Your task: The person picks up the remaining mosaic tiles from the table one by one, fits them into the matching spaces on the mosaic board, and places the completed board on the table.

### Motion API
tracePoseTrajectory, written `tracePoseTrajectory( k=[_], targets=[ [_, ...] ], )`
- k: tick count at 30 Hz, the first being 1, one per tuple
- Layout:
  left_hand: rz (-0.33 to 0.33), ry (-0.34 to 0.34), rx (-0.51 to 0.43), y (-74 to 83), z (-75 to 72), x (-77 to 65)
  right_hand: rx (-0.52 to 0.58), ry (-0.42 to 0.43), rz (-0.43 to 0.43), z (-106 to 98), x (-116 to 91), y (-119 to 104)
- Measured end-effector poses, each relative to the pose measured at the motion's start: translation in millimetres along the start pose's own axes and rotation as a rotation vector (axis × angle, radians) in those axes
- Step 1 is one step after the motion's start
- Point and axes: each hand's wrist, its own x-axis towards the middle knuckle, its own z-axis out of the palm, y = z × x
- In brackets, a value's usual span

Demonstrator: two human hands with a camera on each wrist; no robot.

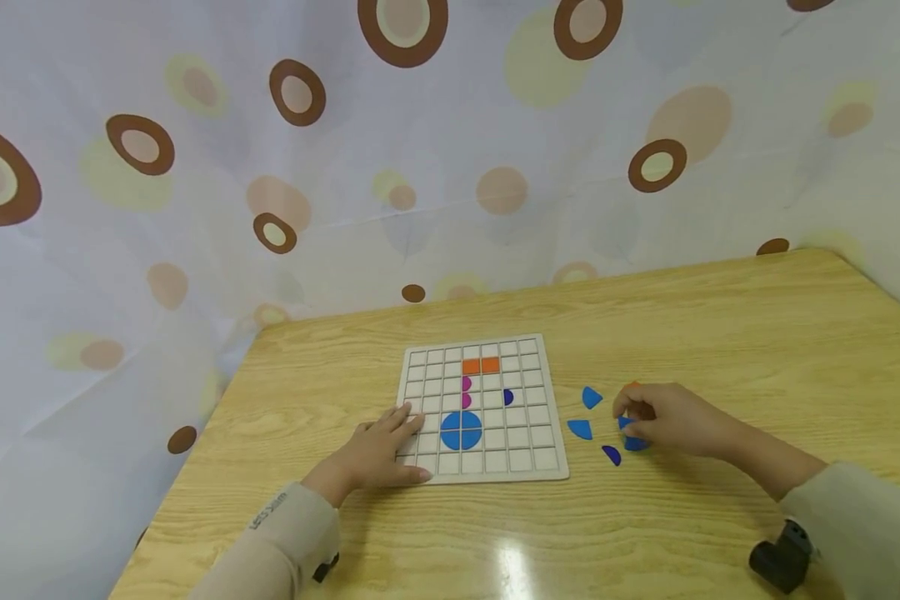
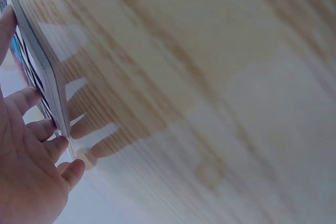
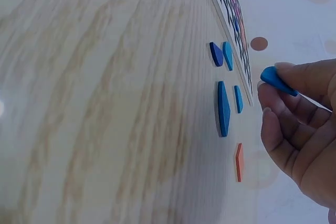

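Note:
A white grid board (image 1: 521,437) lies on the table with coloured pieces in its cells. My left hand (image 1: 378,450) rests on its front left corner, fingers spread over the edge. My right hand (image 1: 667,419), right of the board, pinches a blue wedge-shaped piece (image 3: 278,80) between thumb and fingers, above the table. Near that hand lie loose blue quarter-circle pieces (image 1: 581,429), a dark blue half-circle (image 1: 611,455) and an orange piece (image 3: 240,162). Another blue piece (image 1: 634,445) is partly hidden beneath the right hand in the head view.
On the board, several blue quarters form a circle (image 1: 452,421). Two orange squares (image 1: 490,365), two magenta half-circles (image 1: 467,401) and a dark blue half-circle (image 1: 508,397) also sit there. A dotted cloth (image 1: 450,125) hangs behind the wooden table (image 1: 720,333).

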Motion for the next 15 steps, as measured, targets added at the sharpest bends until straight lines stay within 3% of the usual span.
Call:
tracePoseTrajectory(
  k=[15],
  targets=[
    [-0.017, -0.012, 0.002, 1.3, -1.8, 0.8, 0.100, 0.031, 0.006, 15, 21, -11]
  ],
)
